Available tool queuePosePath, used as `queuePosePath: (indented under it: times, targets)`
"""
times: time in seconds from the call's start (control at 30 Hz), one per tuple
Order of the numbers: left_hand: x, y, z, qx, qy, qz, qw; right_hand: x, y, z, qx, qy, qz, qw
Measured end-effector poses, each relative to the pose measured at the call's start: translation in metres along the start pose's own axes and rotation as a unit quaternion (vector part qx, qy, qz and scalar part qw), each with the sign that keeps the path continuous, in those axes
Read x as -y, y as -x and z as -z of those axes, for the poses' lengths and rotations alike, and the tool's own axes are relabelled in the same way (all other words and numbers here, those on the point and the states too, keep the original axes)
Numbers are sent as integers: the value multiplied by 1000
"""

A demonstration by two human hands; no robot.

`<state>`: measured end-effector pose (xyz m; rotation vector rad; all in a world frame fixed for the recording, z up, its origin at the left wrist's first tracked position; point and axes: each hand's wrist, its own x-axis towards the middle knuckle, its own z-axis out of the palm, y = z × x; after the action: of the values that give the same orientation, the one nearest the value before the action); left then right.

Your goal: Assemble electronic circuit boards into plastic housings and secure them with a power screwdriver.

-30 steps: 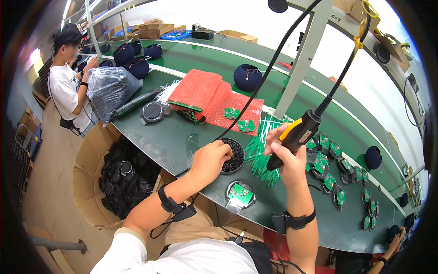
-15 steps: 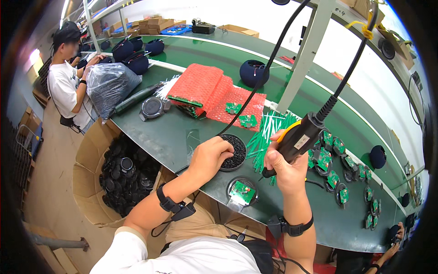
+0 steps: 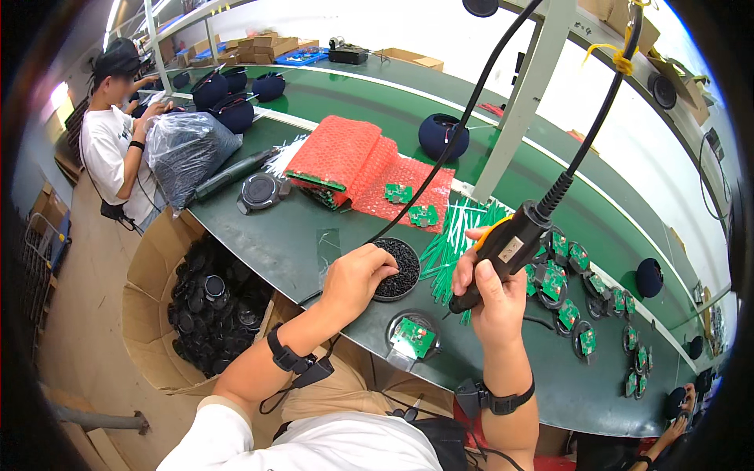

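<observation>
A dark green workbench [image 3: 581,392] runs across the view, the largest thing here. Against its near edge, on the left, stands an open cardboard box [image 3: 145,314] filled with round black parts [image 3: 212,314]. On the bench, red bubble wrap [image 3: 338,153] lies folded over a stack of boards, its loose end spread toward the right with two green boards on it. A loose sheaf of green cable ties [image 3: 442,259] fans out beside the electric screwdriver [image 3: 528,226], a black tool with a yellow strip, hung on its cable from above. The right hand [image 3: 495,294] is wrapped firmly round it (thumb on the near side), the bit pointing down and left, above the bench. The left hand [image 3: 353,281] reaches into the round dish [image 3: 400,296]; I cannot tell whether its fingertips meet or pinch anything. Nearer the person sits a round black housing [image 3: 420,315], bearing a green circuit board [image 3: 412,337]. Smallest are the black screws [image 3: 400,263], heaped in the dish at the left fingertips.
</observation>
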<state>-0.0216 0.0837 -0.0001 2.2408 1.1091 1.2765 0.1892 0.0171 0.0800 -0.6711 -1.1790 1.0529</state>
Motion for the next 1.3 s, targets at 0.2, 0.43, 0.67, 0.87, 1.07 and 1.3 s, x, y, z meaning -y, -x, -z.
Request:
queuePosePath:
  times: [0.2,0.43,0.67,0.87,1.07,1.3]
  targets:
    - [4,0,3,-6,18,-15,1000,10,-3,-8,-8,59,18,998]
    - [7,2,0,-2,42,13,999,11,-6,-15,-57,54,-24,997]
    - [-15,14,11,29,147,56,987,3,-7,-24,-81,30,-5,996]
    - [-23,41,10,79,198,54,976,3,-2,-33,-87,23,6,996]
    - [-26,51,2,94,211,82,970,1,-1,-40,-93,58,10,994]
    - [-24,53,0,78,155,56,983,2,1,-35,-109,21,22,994]
